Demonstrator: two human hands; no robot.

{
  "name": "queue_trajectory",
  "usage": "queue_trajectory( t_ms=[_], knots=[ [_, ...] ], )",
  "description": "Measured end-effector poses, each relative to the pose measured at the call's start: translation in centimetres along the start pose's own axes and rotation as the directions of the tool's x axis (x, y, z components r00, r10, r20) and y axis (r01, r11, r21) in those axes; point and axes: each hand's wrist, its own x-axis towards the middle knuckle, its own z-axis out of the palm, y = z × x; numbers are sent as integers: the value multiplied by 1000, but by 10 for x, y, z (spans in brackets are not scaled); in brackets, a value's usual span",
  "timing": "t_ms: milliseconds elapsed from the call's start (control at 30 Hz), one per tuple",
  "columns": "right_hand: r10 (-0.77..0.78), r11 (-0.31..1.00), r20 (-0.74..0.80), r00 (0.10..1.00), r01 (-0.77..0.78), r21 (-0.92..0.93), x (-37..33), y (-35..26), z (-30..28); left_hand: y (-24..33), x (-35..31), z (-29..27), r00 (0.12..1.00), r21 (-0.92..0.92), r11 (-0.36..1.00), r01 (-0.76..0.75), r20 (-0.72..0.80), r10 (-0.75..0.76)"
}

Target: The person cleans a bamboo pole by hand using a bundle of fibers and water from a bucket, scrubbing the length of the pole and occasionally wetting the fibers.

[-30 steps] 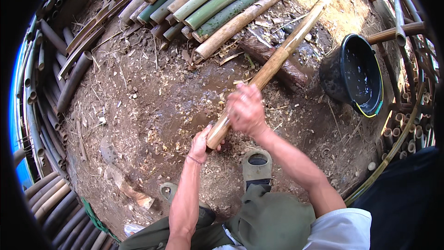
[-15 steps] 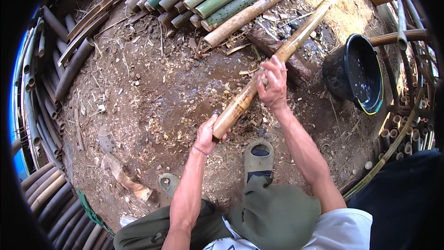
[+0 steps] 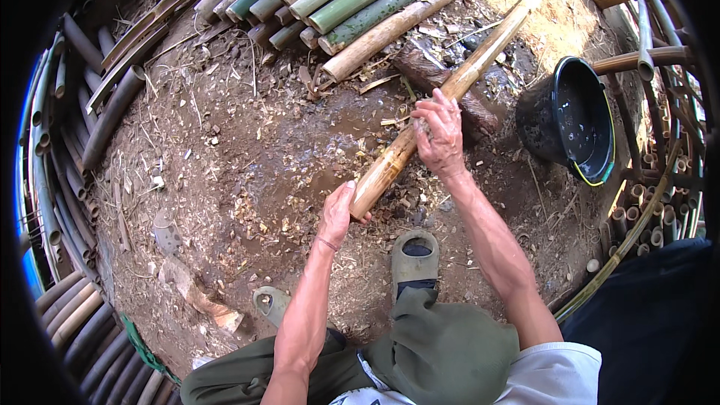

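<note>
A long, wet bamboo pole (image 3: 388,167) slants from my left hand up to the far right, its yellowish-brown surface shiny. My left hand (image 3: 339,210) grips the near end, thumb along the side and fingertips curled beneath. Farther up, my right hand (image 3: 440,135) lies across the top with its fingers bent over the pole. Whether anything is pressed under that palm is hidden. The pole passes over a dark, wet log (image 3: 480,111) lying on the ground.
A black bucket (image 3: 541,121) with water in it tilts at the right. Stacked bamboo poles (image 3: 360,7) lie at the far side, with more poles (image 3: 82,345) along the left. Wood chips litter the dirt ground (image 3: 217,202). My sandalled foot (image 3: 415,255) stands below the pole.
My right hand's fingers have shifted and straightened a little on the pole. My left hand keeps its hold at the near end. The whole view has shifted slightly.
</note>
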Motion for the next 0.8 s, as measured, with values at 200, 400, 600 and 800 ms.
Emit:
queue_trajectory(
  t_ms=[200, 400, 600, 800],
  knots=[
    [-34, 977, 44, 998, 24, 211, -61, -127, 26, -25, 17, -26, 959, 23, 959, -283, 8, 283],
    [-70, 996, -6, 998, 70, -50, 46, 27, 7, 8, -8, -35, 955, -290, 910, 295, 98, -279],
    [150, 939, -110, 982, -177, -296, 131, 179, -29, 10, -9, -26, 944, -244, 913, 327, 33, -329],
    [73, 958, -99, 992, -97, -270, 53, 44, 10, 4, -15, -22, 993, 180, 982, 51, -116, -30]
  ],
)
